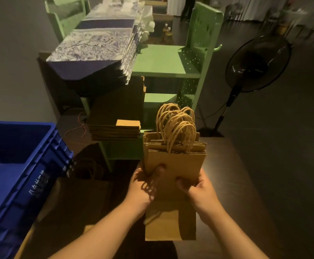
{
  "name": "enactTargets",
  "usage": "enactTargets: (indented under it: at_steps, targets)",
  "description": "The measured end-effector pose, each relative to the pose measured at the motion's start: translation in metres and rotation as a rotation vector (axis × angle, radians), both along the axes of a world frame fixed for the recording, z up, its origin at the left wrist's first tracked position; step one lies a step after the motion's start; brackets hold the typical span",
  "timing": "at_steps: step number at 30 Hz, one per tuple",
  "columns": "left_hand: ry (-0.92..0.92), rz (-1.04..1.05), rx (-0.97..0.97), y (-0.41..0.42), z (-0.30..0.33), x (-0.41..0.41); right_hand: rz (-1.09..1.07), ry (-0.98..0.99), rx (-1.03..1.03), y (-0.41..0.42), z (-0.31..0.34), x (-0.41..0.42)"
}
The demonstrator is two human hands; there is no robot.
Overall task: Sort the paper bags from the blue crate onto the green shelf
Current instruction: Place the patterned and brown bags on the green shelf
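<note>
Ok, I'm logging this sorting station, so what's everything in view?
small paper bags: one bundle, brown, rope handles up, held before the shelf
green shelf: one, centre
patterned bags: one stack, white and navy, top tier, left
flat brown bags: one stack, lower tier
blue crate: one, left
large brown bags: count unclear, on the floor by the crate
fan: one, black, right
left hand: grips the bundle
right hand: grips the bundle

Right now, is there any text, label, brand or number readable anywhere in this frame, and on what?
Blue crate: pale handwritten marks on its side wall, too blurred to read.
Nothing else carries readable text: the brown paper bags in the hands are unprinted, and the patterned bags on the green shelf show only a pattern.
</note>
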State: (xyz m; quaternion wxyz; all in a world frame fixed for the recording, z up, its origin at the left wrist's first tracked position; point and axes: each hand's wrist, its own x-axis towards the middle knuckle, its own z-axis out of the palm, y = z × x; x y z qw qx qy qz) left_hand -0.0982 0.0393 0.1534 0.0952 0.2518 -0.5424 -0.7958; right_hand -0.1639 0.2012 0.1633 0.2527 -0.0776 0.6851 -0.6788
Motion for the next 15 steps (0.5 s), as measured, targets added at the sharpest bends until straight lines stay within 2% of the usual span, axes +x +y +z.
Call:
enactTargets:
  at_steps: [2,8,15]
  targets:
    - [-0.003,-0.017,-0.037,-0.003,0.010,-0.006,0.021,0.033,0.001,-0.003,0.007,-0.010]
    - [-0.160,0.049,-0.040,-0.005,0.031,-0.034,0.015,0.167,0.035,-0.014,0.026,-0.031]
    - [-0.267,-0.003,-0.033,-0.017,0.039,-0.042,0.006,0.153,0.045,-0.025,0.034,-0.045]
